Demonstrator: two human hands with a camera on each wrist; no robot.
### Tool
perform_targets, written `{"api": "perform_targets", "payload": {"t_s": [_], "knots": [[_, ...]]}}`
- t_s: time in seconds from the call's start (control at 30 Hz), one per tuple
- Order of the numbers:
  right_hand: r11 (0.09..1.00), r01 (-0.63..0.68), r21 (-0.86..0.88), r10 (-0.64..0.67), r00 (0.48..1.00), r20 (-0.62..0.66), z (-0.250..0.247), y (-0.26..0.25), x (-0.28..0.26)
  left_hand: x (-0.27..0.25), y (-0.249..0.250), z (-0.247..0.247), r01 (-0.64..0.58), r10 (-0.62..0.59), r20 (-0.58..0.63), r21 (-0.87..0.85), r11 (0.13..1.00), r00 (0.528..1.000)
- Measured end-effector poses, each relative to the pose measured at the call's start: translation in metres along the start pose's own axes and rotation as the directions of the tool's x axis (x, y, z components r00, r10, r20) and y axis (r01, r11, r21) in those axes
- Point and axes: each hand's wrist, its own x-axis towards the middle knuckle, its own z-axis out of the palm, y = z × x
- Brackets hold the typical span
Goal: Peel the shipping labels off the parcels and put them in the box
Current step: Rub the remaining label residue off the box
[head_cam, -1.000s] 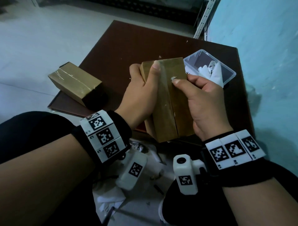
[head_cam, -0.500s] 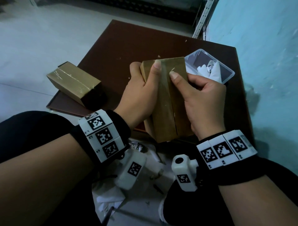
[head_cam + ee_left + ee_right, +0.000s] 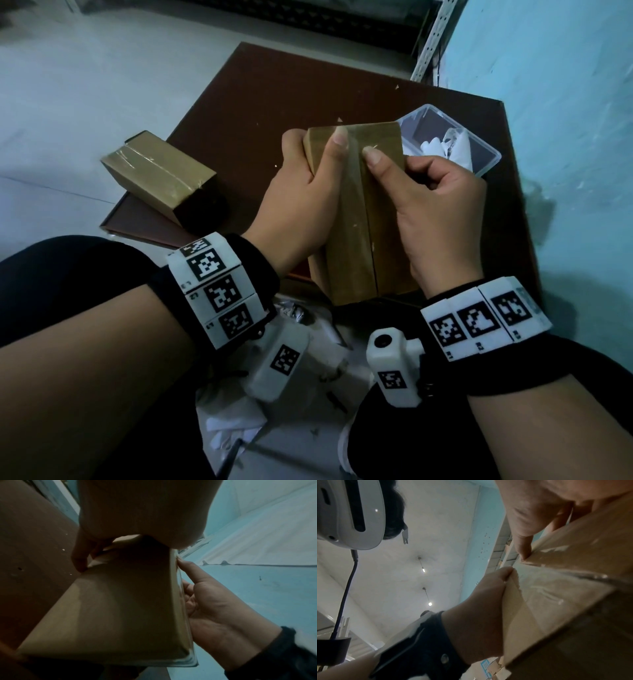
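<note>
Gripping parcel (image 3: 356, 219) upright at frame centre: left hand (image 3: 305, 202) wraps its left edge, thumb across front. Right hand (image 3: 435, 219) fingers curled, thumb tip pressing tiny label scrap (image 3: 371, 148) near top. Scrap looks thin, tear-prone, well stuck; lift by loose edge. Clear box (image 3: 452, 144) upper right on table (image 3: 274, 102). Second parcel (image 3: 161, 178) left.
</note>
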Motion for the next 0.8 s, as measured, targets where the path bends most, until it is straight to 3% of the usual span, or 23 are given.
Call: {"api": "perform_targets", "payload": {"t_s": [0.33, 0.47, 0.63, 0.8], "knots": [[0.973, 0.094, -0.209, -0.065, 0.987, 0.145, -0.005, -0.002, 0.005, 0.006, 0.005, -0.013, 0.166, -0.166, 0.027, -0.019, 0.986, 0.986], [0.946, 0.145, -0.291, -0.134, 0.989, 0.057, -0.003, -0.003, 0.002, 0.005, 0.007, -0.016, 0.242, -0.238, 0.104, -0.033, 0.970, 0.966], [0.903, 0.200, -0.381, -0.219, 0.976, -0.007, -0.001, 0.001, 0.000, 0.003, 0.004, -0.014, 0.219, -0.217, 0.126, -0.003, 0.976, 0.968], [0.913, 0.171, -0.370, -0.217, 0.973, -0.084, 0.003, 0.005, 0.000, 0.005, -0.001, -0.012, 0.214, -0.214, 0.188, 0.018, 0.977, 0.959]]}}
